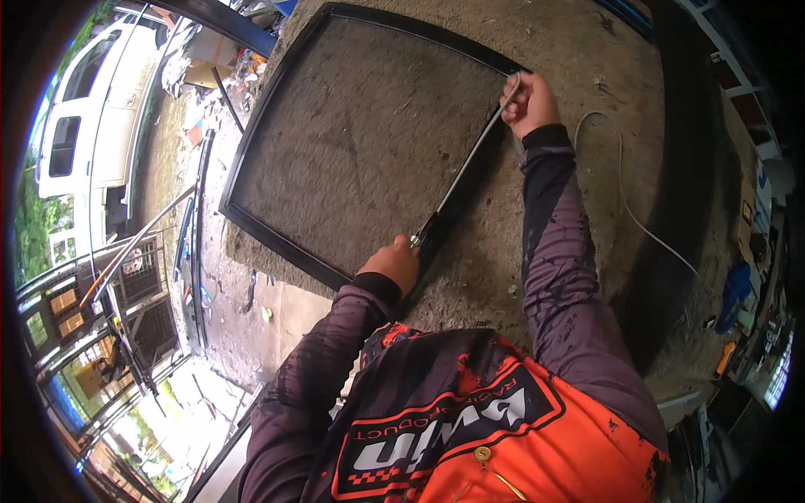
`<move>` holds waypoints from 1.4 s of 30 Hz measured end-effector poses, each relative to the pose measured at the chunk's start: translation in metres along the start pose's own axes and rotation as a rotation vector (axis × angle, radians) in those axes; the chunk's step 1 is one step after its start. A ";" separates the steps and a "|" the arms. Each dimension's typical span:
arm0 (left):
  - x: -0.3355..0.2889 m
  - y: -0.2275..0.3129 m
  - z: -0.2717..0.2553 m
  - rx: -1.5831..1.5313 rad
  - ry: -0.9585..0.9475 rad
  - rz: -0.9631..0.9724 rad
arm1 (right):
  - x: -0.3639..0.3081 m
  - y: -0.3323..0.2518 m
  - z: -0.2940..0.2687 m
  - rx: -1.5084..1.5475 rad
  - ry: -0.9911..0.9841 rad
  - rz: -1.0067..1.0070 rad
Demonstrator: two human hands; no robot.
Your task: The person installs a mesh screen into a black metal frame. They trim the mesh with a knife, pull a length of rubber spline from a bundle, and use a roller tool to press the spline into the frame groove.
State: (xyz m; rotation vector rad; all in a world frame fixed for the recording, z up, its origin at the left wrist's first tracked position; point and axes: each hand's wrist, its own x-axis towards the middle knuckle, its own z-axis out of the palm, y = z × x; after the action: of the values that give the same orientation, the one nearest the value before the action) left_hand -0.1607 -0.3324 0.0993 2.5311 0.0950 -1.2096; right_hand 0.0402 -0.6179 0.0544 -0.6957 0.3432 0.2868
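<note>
A black rectangular frame with dark mesh (360,126), a window-screen-like panel, lies on a rough grey-brown surface. Along its right side runs a thin grey cord (471,154). My right hand (532,107) is closed on the cord's upper part at the frame's far right corner, pinching it between thumb and fingers. At the lower right part of the frame, my left hand (392,263) is closed round a small tool (415,241) with a shiny metal part. Most of that tool is hidden by my fingers. The cord's lower stretch meets the frame close to the tool.
More cord (622,180) curves across the surface to the right of my right arm. A white vehicle (96,109) stands at the far left, above metal grilles (101,310). Long dark strips (199,243) lie on the ground left of the work surface. Clutter (738,289) lines the right edge.
</note>
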 end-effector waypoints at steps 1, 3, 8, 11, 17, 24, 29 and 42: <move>0.001 -0.001 0.001 -0.007 0.001 0.000 | 0.002 -0.004 0.011 -0.150 -0.035 -0.060; 0.001 -0.004 0.003 -0.023 0.011 0.000 | 0.019 -0.013 0.030 -0.445 -0.110 -0.176; 0.004 -0.004 0.006 -0.015 0.052 0.061 | 0.108 -0.006 -0.058 -1.789 0.140 -1.107; 0.003 -0.005 0.007 -0.007 0.057 0.060 | 0.119 0.003 -0.090 -1.864 0.380 -1.113; 0.004 -0.001 0.004 0.008 0.018 0.023 | 0.116 -0.001 -0.096 -1.659 0.358 -1.233; 0.004 -0.001 0.004 0.028 0.004 0.006 | 0.099 -0.067 -0.040 -0.222 -0.022 -0.200; 0.007 -0.004 0.008 0.042 0.028 0.014 | 0.125 -0.066 -0.050 -1.115 0.117 -1.021; 0.006 0.006 0.001 0.086 0.029 0.017 | 0.131 -0.022 -0.074 -1.501 0.690 -0.812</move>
State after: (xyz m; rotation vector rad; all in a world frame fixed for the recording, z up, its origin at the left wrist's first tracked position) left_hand -0.1567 -0.3391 0.0955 2.6189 0.0291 -1.1950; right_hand 0.1514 -0.6649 -0.0387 -2.3469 0.4310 -0.5993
